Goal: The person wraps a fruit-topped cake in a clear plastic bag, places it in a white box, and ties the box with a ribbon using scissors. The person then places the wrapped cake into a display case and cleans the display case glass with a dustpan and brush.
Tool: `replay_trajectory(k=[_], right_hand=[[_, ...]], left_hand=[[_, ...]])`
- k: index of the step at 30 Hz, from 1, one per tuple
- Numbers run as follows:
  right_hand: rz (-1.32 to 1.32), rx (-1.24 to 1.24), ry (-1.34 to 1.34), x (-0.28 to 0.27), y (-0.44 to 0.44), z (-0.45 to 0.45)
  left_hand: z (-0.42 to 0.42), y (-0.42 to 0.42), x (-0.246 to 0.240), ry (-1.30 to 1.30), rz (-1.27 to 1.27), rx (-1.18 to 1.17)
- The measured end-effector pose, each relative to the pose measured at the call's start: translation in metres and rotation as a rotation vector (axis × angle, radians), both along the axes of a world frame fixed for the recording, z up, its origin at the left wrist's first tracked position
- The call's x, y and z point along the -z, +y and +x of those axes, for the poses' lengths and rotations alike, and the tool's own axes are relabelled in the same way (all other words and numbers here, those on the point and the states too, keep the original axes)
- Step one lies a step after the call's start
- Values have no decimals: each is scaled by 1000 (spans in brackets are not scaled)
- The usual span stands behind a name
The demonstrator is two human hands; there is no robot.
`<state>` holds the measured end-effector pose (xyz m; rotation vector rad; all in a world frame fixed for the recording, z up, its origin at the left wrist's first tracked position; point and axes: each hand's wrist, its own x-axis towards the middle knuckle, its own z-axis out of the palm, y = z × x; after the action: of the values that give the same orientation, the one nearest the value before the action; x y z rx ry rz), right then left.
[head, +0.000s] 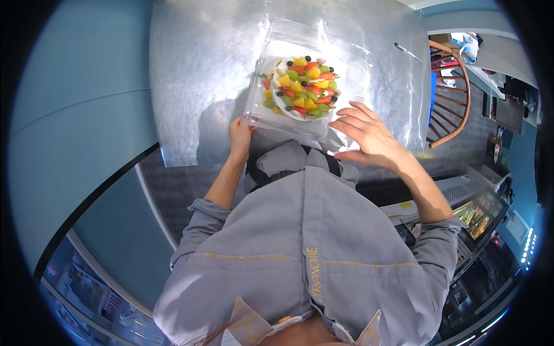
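A round white cake (280, 96) stands inside a clear plastic cake box (264, 119) in front of me. Strawberries, green grapes, blueberries and yellow fruit chunks cover its top. My left hand (240, 137) grips the box's near left corner, with its fingers partly hidden beneath the edge. At the near right corner, my right hand (368, 136) is spread, fingers apart and bent toward the box. Glare on the plastic hides whether those fingertips touch it. Clear film or a lid flap (361, 69) extends past the box on the right.
The box rests near the front edge of a shiny metal table (194, 56). A pen (408, 52) lies toward the table's right side. Beyond that edge stands a wooden spindle-back chair (464, 104). A lit display case (478, 216) is behind me on the right; a blue wall (86, 65) is left.
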<state>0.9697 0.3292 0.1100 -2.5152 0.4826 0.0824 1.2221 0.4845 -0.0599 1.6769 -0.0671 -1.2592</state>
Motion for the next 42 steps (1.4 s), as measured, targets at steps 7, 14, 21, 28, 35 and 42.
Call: replay_trajectory(k=[7,14,21,28,35,42], right_hand=[[-141,-321,165,12,-14,6],[71,-287,268,29,-13,6],[53,-281,175,39,-10,2],[-236,-244,11,29,-6,-6],[-411,492,4,-8,63,-98],[-941,1543,331,-79,258,-243]], left_hand=[[3,2,9,2,17,43],[3,6,11,-71,37,113],[10,-2,-10,-183,104,200],[7,6,-42,-563,-459,13],[14,15,-8,-831,-370,226],[25,-11,12,-621,-391,63]])
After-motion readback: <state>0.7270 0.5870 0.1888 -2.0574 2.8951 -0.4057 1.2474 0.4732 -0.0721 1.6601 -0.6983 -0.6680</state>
